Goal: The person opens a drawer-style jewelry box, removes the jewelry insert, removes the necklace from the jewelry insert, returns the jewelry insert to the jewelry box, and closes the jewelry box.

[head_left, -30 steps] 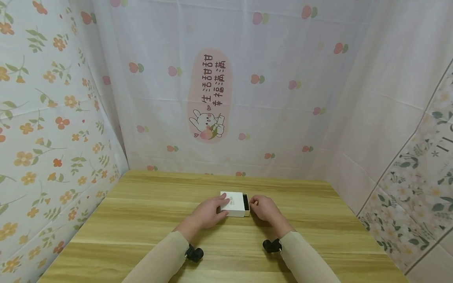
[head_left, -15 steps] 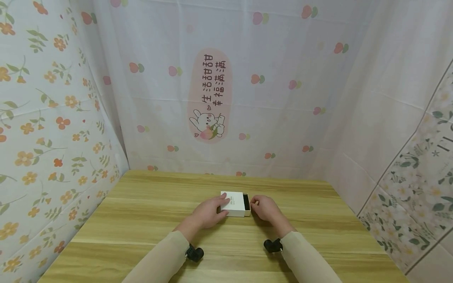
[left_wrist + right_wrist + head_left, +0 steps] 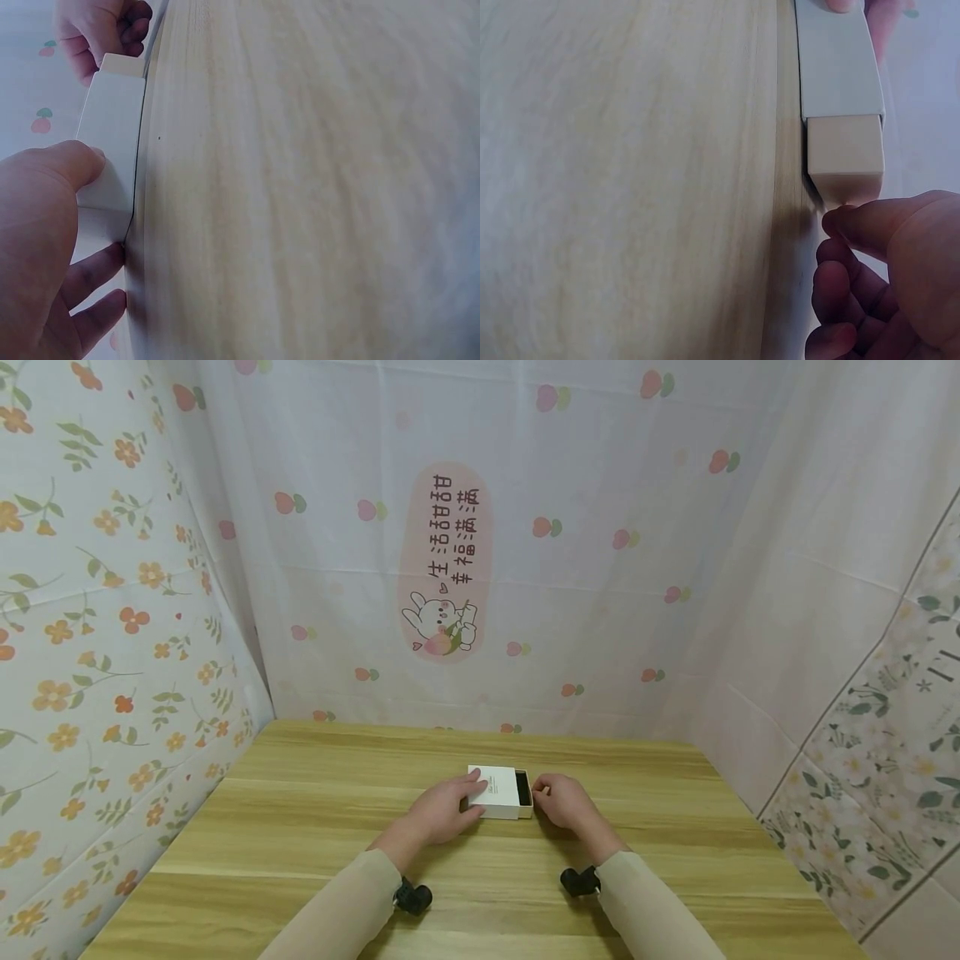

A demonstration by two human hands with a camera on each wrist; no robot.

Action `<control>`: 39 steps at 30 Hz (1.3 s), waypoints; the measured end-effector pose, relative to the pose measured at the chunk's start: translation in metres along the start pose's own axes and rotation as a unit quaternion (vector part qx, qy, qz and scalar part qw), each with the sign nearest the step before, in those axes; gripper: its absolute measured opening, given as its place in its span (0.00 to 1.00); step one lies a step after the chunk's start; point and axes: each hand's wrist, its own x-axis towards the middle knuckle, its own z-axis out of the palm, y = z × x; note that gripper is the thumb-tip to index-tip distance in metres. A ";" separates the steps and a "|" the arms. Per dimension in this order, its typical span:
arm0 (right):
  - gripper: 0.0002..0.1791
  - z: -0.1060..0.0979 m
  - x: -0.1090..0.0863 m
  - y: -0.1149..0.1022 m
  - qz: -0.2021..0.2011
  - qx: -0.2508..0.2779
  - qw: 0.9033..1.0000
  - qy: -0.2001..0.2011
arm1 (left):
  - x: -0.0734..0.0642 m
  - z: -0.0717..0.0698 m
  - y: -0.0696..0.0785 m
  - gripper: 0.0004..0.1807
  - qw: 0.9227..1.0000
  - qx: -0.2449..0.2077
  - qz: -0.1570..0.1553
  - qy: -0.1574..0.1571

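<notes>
The desk (image 3: 300, 810) has a yellow-brown wood-grain top, its lighter and darker streaks running between 9 and 3 o'clock, with a straight far edge at 12. A white box (image 3: 504, 793) lies flat on it, towards 12 o'clock from the middle, its printed face up in small lettering. From the box's 3 o'clock end a cream drawer (image 3: 845, 146) sticks partly out, dark inside. Soft shadow falls on the wood just beyond that drawer.
</notes>
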 end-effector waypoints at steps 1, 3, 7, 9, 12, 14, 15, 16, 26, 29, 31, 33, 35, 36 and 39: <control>0.06 0.000 0.000 0.000 0.002 0.000 1.000 -0.001 | 0.000 0.000 0.000 0.29 1.000 0.001 0.000 0.000; 0.06 0.000 -0.001 0.000 0.000 -0.002 1.000 -0.001 | 0.000 0.000 -0.001 0.29 1.000 0.002 0.000 -0.001; 0.05 -0.001 -0.002 -0.001 -0.005 -0.009 1.000 0.000 | 0.001 0.000 -0.001 0.29 1.000 0.005 0.000 -0.004; 0.05 -0.001 -0.003 -0.001 -0.006 -0.012 1.000 0.001 | 0.000 -0.001 0.000 0.29 1.000 0.003 0.000 -0.004; 0.06 -0.001 -0.003 -0.001 -0.004 -0.013 1.000 0.001 | 0.000 -0.001 0.000 0.29 1.000 0.002 -0.002 -0.004; 0.06 -0.001 -0.002 -0.001 -0.003 -0.015 1.000 0.001 | 0.000 0.000 0.000 0.29 1.000 0.001 -0.002 -0.003; 0.06 -0.001 -0.002 -0.001 -0.002 -0.016 1.000 0.000 | 0.000 0.000 0.000 0.29 1.000 0.001 -0.002 -0.003; 0.06 -0.001 -0.002 -0.001 -0.002 -0.017 1.000 0.000 | 0.000 0.000 0.000 0.29 1.000 0.001 -0.002 -0.002; 0.06 0.000 -0.003 -0.001 -0.002 -0.016 1.000 0.004 | 0.000 0.001 0.000 0.29 1.000 0.002 0.000 0.000; 0.06 -0.001 -0.003 -0.001 0.005 -0.015 1.000 0.002 | -0.001 0.001 0.000 0.28 1.000 0.003 0.000 0.001; 0.06 -0.002 -0.004 -0.001 0.003 -0.018 1.000 0.003 | -0.001 0.001 0.000 0.29 1.000 0.005 0.002 0.002; 0.06 -0.003 -0.005 -0.002 0.002 -0.019 1.000 0.003 | -0.001 0.001 0.000 0.28 1.000 0.006 0.003 0.003; 0.06 -0.004 -0.006 -0.002 0.001 -0.021 1.000 0.005 | -0.001 0.001 0.000 0.28 1.000 0.007 0.003 0.003; 0.06 -0.005 -0.006 -0.003 0.000 -0.021 1.000 0.005 | -0.001 0.001 0.000 0.28 1.000 0.006 0.003 0.003; 0.06 -0.005 -0.007 -0.002 0.005 -0.019 1.000 0.004 | -0.001 0.001 0.000 0.28 1.000 0.006 0.004 0.003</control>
